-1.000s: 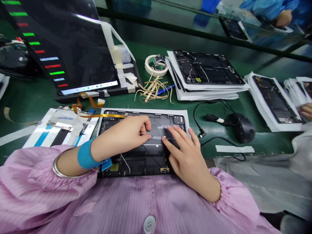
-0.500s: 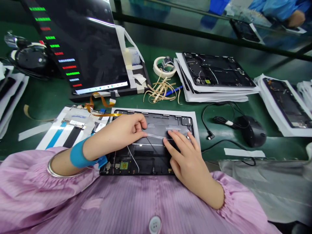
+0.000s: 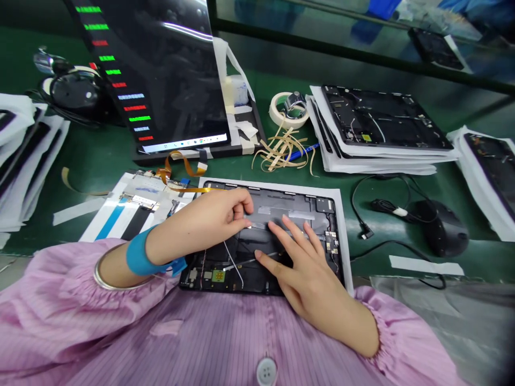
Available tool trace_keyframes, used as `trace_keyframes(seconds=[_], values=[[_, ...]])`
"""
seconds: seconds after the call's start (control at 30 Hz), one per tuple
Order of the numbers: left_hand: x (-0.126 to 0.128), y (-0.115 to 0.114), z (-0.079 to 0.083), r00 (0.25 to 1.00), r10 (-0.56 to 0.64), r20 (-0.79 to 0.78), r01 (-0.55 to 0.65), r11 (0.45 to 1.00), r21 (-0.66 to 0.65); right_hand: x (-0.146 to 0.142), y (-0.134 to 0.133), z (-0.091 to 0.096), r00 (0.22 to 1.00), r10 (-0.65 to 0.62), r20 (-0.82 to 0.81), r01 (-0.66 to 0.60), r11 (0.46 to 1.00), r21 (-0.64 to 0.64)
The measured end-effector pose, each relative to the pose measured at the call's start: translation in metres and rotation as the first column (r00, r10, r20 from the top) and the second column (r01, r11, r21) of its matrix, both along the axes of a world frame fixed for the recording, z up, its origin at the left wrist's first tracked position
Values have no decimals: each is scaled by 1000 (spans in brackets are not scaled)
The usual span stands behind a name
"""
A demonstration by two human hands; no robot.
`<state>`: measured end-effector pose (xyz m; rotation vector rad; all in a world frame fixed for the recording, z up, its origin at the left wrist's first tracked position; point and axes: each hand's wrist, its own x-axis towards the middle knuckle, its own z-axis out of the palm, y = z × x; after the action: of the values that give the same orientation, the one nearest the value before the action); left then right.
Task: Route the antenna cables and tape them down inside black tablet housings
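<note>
Green counter [image 3: 100, 161] fills the view, and the open tablet [image 3: 265, 241] lies on a white sheet [image 3: 344, 225] at the near edge, just in front of my pink sleeves. I use that tablet as my marker for everything else.

My left hand [image 3: 209, 220] rests on the tablet's upper middle, its fingers [image 3: 241, 206] curled shut on a thin clear strip [image 3: 251, 225]. My right hand [image 3: 301, 262] lies flat and spread on the tablet's lower right, holding nothing, with one fingertip touching a thin grey strip [image 3: 257, 260].

Behind the tablet stands a tilted dark screen [image 3: 161, 75], with an orange flat cable [image 3: 181, 169] curling between them. Left of the tablet, touching its sheet, lies a taped white board [image 3: 129, 206]. Far left sits a pile of white sheets [image 3: 20, 155]. Behind the tablet to the right I see a tape roll [image 3: 287, 110], a heap of tan strips [image 3: 281, 147] and a stack of open tablets [image 3: 378, 128]. Right of the tablet lie a black cable [image 3: 362, 214] and a mouse [image 3: 442, 233], near but apart. A white tape piece [image 3: 426, 264] lies beyond them.

Bare green counter shows between the tablet and the mouse, and left of the board.
</note>
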<state>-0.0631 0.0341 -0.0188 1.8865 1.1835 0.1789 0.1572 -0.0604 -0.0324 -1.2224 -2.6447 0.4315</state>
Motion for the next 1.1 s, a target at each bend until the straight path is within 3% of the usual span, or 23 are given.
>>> trace_keyframes(seconds=[0.5, 1.1], values=[[-3, -1, -4, 1000, -5, 1, 5, 997, 72, 1, 3, -5, 996, 87, -13, -87, 996, -11], [-5, 1, -7, 1000, -30, -3, 30, 994, 101, 1, 4, -8, 995, 94, -14, -94, 995, -24]])
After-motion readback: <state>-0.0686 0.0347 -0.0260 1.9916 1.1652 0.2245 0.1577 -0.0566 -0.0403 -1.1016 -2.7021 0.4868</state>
